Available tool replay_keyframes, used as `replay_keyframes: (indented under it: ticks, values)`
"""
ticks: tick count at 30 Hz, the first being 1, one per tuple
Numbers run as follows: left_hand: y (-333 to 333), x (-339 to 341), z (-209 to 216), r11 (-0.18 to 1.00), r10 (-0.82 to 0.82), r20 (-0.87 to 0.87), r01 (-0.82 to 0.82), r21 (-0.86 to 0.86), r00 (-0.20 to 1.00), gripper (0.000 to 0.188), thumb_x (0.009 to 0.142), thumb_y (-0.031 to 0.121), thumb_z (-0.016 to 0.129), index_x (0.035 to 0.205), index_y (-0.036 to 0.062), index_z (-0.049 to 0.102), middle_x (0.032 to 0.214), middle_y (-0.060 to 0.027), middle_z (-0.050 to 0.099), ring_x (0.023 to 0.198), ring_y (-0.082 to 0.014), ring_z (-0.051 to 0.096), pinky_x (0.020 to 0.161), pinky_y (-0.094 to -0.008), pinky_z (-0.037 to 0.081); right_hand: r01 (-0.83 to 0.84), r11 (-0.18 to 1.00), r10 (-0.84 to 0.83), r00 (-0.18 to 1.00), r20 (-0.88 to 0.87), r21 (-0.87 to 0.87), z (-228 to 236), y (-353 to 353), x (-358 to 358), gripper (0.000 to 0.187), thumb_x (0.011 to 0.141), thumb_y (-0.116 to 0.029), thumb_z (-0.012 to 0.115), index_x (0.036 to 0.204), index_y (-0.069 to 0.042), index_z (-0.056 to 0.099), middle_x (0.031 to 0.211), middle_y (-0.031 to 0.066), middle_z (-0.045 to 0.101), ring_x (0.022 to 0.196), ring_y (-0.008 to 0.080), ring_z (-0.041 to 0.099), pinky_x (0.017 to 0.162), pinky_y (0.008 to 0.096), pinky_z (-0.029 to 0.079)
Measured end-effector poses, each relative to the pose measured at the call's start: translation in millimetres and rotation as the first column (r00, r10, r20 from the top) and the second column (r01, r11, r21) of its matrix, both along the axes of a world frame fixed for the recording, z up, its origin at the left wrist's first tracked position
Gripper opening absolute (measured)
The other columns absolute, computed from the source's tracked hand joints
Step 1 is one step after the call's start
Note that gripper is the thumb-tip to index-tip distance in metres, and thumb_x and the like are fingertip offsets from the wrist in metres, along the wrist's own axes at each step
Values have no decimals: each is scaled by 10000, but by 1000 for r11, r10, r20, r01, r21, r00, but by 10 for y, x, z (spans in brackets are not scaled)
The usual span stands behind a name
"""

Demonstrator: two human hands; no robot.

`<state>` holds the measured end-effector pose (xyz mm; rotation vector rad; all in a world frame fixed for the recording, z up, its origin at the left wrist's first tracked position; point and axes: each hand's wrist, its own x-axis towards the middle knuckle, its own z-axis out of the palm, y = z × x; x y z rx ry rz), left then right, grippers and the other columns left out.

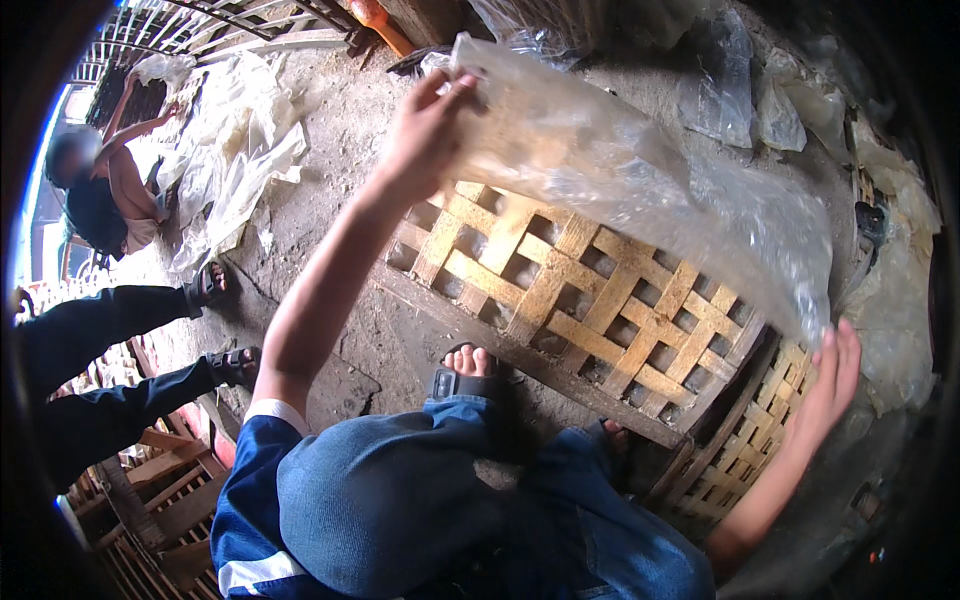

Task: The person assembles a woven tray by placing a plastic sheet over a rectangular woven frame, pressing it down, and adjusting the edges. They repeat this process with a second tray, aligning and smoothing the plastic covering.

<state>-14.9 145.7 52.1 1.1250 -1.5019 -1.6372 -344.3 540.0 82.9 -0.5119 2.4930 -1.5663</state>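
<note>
Here | one plastic sheet [640, 160] | left hand [430, 130] gripping one end | right hand [828, 378] by other, grip unclear

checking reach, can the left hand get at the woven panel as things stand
Probably yes: the woven panel lies uncovered on its near side, apparently close to the left hand. But its fingers pinch one end of the plastic sheet, so must likely let go first.

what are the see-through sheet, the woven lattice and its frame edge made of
The see-through sheet looks like thin plastic film, glossy, with bright glints and crinkles. The woven lattice seems to be bamboo or similar split wood, unpainted: flat, tan, crossing strips. The frame edge is probably rough wood, judging by its straight, dull brown bar.
</note>
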Motion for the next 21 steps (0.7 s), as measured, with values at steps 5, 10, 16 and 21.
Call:
replay_keyframes:
  ticks: [5, 10, 16, 21]
  values:
    - [60, 306, 544, 996, 14, 71, -8, -89, 997, 255, 1065, 264, 584, 1224, 71, 632, 987, -14, 677, 746, -45, 557, 609, -213, 465, -3, 1000, 5, 995, 102, -21, 155, 615, 1000, 345, 1029, -100, 544, 1351, 23, 542, 1181, 61, 627, 1089, 142, 557, 924, 282, 407]
    - [-31, 844, 327, 975, -143, 43, 149, -168, 989, 241, 1075, 228, 561, 1240, 60, 615, 996, -20, 689, 797, -45, 595, 620, -214, 460, -532, 846, 469, 738, 485, -8, 115, 941, 1164, 471, 927, -80, 628, 1367, 46, 517, 1070, 67, 599, 983, 137, 551, 934, 294, 426]
    - [-204, 875, -363, 970, -98, 128, 123, -211, 987, 288, 1106, 241, 497, 1280, 40, 609, 977, -12, 728, 584, -28, 511, 497, -197, 409, -300, 872, 298, 952, 67, 387, -676, 434, 395, 507, 1024, -210, 638, 1474, -26, 494, 1458, 114, 557, 1241, 232, 539, 1032, 355, 430]
    - [-77, 672, -331, 985, -73, 160, 97, -144, 984, 308, 1087, 302, 548, 1271, 69, 631, 964, -7, 712, 583, -19, 480, 504, -193, 375, -274, 798, 354, 934, -49, 538, -1199, 355, 30, 538, 978, -301, 715, 1399, -4, 562, 1337, 158, 630, 1215, 261, 586, 1004, 396, 447]
